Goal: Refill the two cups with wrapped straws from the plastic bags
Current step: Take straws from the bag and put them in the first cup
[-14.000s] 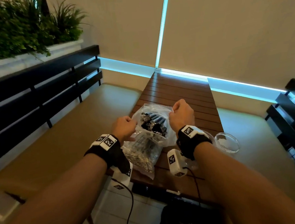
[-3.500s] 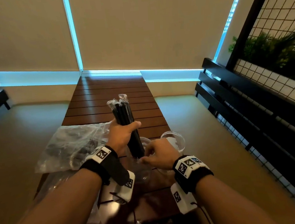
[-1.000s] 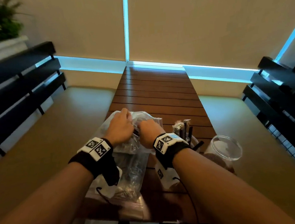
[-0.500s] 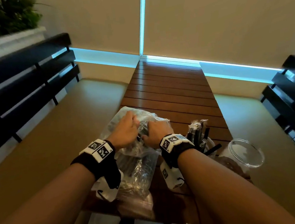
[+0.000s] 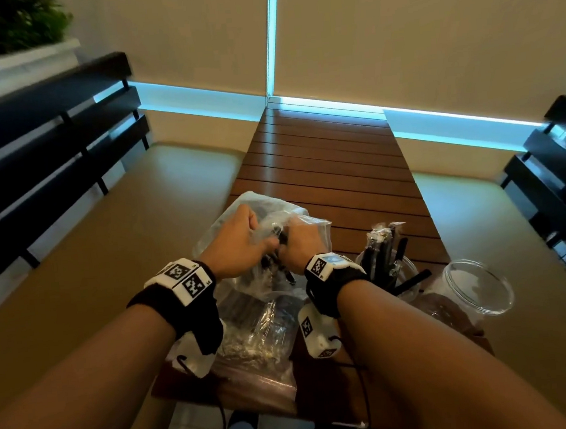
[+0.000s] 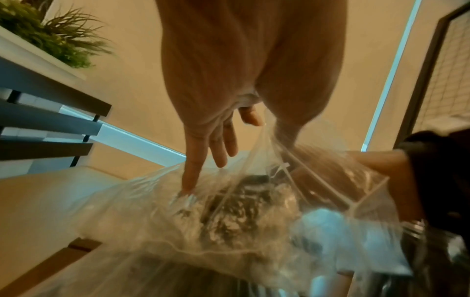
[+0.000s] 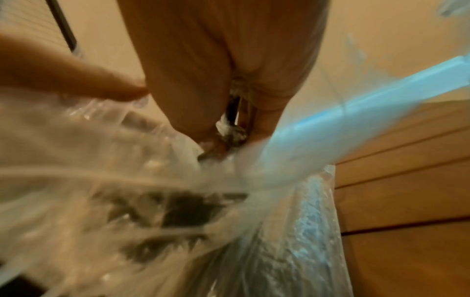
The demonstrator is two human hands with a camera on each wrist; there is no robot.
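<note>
One cup, just right of the hands, already stands stuffed with dark wrapped straws; the second cup, further right near the bench edge, holds none, so roughly half the job remains. The left hand pinches the mouth of the plastic bag at the near left of the bench, its other fingers hanging straight. The right hand is curled round a bunch of straws at the bag's opening, though blur in the right wrist view leaves the grip unsure. Compared with half a second ago, both hands sit higher at the bag mouth and dark straw ends now show between them.
</note>
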